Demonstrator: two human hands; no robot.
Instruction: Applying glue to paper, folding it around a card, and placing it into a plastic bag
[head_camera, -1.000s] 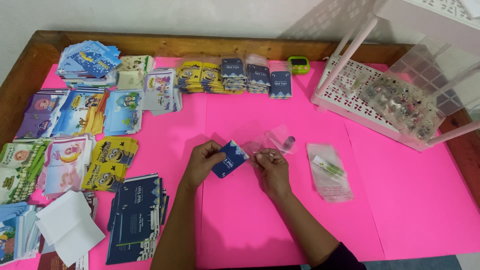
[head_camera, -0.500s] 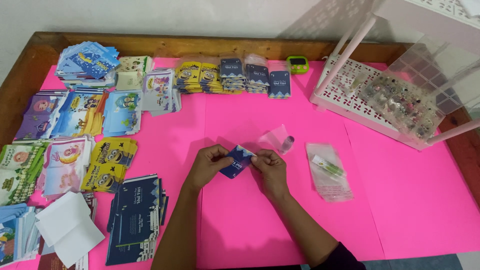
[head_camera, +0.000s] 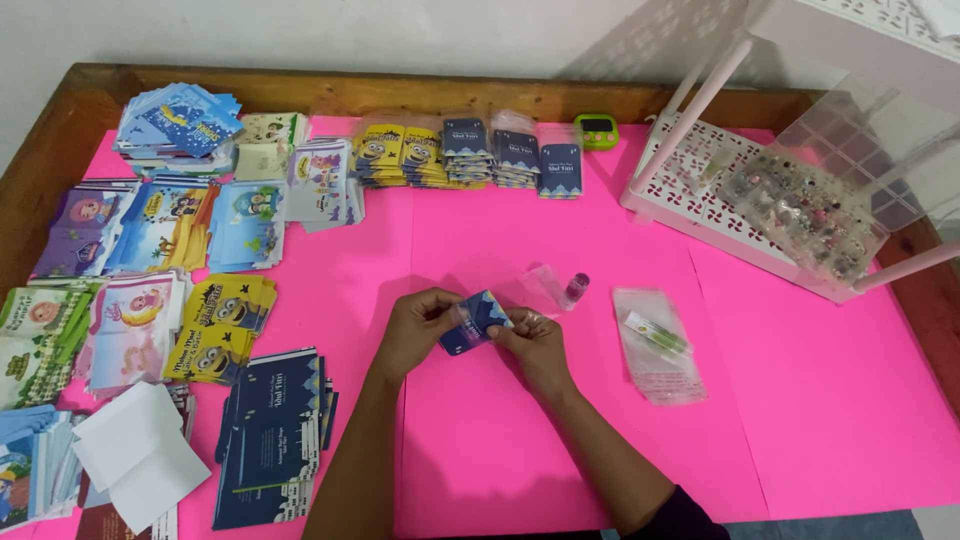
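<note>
— What do we have in our hands?

— Our left hand (head_camera: 418, 325) and right hand (head_camera: 532, 340) meet over the pink paper-covered worktop (head_camera: 500, 440). Both are clamped on a small dark blue printed card (head_camera: 475, 322): the left fingers pinch its left edge, the right fingers its right edge. The card sits tilted, just above the worktop, near the middle.

— Is there a wrapper on it?

— We see a thin clear plastic sleeve (head_camera: 545, 285) trailing from the card's upper right side, but we cannot tell how far the card is inside it.

— What lies nearby?

— Just beyond the sleeve stands a small vial with a purple cap (head_camera: 574, 290). To the right of it lies a flat stack of clear plastic bags (head_camera: 660, 360) with a small green-and-white tube (head_camera: 655, 332) on top.

— And farther out?

— A pile of dark blue cards (head_camera: 270, 430) lies to the left of our left forearm, with white paper sheets (head_camera: 135, 455) beside it. Stacks of yellow cartoon cards (head_camera: 218, 315) lie above that pile. A row of bagged cards (head_camera: 470, 150) runs along the far edge, ending near a small green timer (head_camera: 597, 129). At the right, a white lattice plastic rack (head_camera: 700, 200) carries a clear compartment box of beads (head_camera: 810, 215)
</note>
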